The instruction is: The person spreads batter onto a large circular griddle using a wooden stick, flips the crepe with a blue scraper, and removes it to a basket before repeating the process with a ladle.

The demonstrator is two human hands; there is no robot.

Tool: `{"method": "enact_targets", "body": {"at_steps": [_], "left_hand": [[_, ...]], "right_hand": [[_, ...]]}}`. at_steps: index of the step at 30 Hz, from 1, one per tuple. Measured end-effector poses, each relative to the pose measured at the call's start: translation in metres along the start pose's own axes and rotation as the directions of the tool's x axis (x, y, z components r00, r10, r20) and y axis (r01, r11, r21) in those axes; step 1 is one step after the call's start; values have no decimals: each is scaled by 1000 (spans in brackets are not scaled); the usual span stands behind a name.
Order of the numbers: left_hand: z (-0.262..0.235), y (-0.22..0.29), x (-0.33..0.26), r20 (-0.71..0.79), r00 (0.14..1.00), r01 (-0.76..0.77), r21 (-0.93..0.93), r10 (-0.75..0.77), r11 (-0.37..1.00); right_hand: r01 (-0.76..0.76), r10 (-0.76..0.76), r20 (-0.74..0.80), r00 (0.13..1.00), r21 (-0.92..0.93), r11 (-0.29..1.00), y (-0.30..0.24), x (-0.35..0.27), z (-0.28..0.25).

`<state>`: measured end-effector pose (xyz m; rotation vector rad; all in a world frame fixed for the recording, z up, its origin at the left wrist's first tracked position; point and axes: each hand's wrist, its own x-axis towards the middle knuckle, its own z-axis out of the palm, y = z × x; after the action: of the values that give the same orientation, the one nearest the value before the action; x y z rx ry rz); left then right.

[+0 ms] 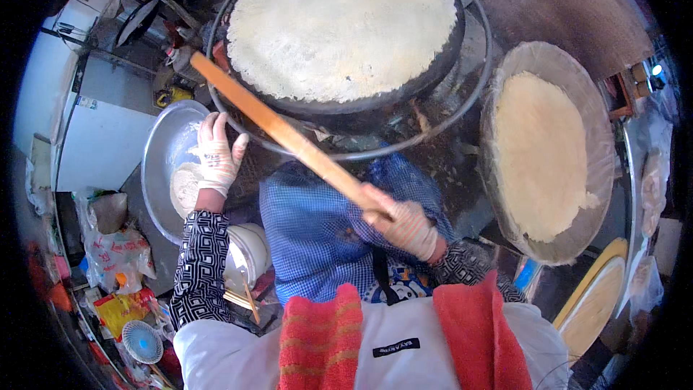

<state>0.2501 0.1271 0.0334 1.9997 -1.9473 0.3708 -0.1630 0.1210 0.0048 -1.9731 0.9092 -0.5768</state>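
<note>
— Wooden stick [281, 130], is it? Which hand has it?

— The right hand [404, 225], gloved, fingers [386, 209] closed round its lower end. The stick slants up and left, its far end at the rim of the black griddle [433, 65].

— And on the griddle?

— One wide pale crepe [339, 22] covering most of it.

— The left hand [215, 155]?

— Also gloved, fingers spread loose, holding nothing, over a metal bowl [159, 152] with white batter [186, 186] in it.

— Anything to the right?

— A round tray [556, 58] carrying a finished crepe, well apart from both hands.
</note>
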Motion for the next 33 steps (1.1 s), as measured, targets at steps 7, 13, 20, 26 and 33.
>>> {"method": "enact_targets", "body": {"at_steps": [7, 13, 20, 26, 33], "left_hand": [[45, 47, -25, 410, 911, -99, 123, 40, 987], [21, 199, 0, 428, 899, 123, -31, -98, 992], [82, 341, -99, 28, 928, -286, -585, 372, 758], [43, 256, -122, 258, 966, 100, -461, 25, 882], [37, 144, -110, 286, 895, 370, -54, -341, 927]], "right_hand": [[-305, 195, -252, 948, -549, 778, 83, 37, -130], [-221, 438, -422, 794, 470, 855, 108, 83, -179], [287, -274, 359, 892, 17, 958, -48, 41, -59], [559, -189, 763, 618, -258, 788, -154, 34, 6], [281, -563, 437, 701, 557, 782, -178, 2, 88]]}}
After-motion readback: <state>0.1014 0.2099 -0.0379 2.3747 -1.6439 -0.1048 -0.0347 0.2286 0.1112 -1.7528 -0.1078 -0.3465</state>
